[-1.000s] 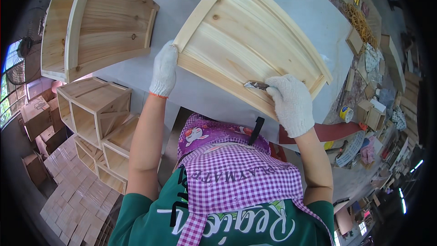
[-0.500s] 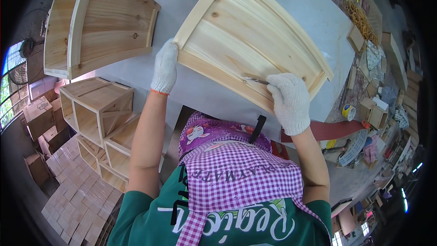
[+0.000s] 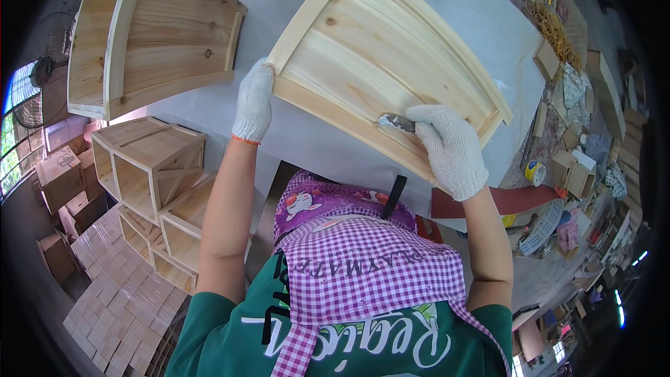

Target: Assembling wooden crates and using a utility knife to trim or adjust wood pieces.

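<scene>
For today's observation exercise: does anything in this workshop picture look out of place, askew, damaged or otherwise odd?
Nothing stands out as damaged or spilled. The wooden tray lies at a slant on the white table, but the left hand grips its corner and the right hand presses a small metal blade against its inner edge, so the slant looks deliberate.

The scraper (image 3: 396,123) blade shows — its handle hidden inside the right glove (image 3: 450,150).

pale wooden tray (image 3: 391,56) was bare pine, matt, grain and knots plain. left hand (image 3: 253,101) and right hand (image 3: 450,146) wore white knitted cotton gloves, coarse weave. putty knife (image 3: 396,123) blade was dull metal, smeared. table (image 3: 307,136) top looked smooth, grey, matt. second wooden tray (image 3: 157,35) same raw wood. checked cloth (image 3: 363,265) was woven fabric.
</scene>
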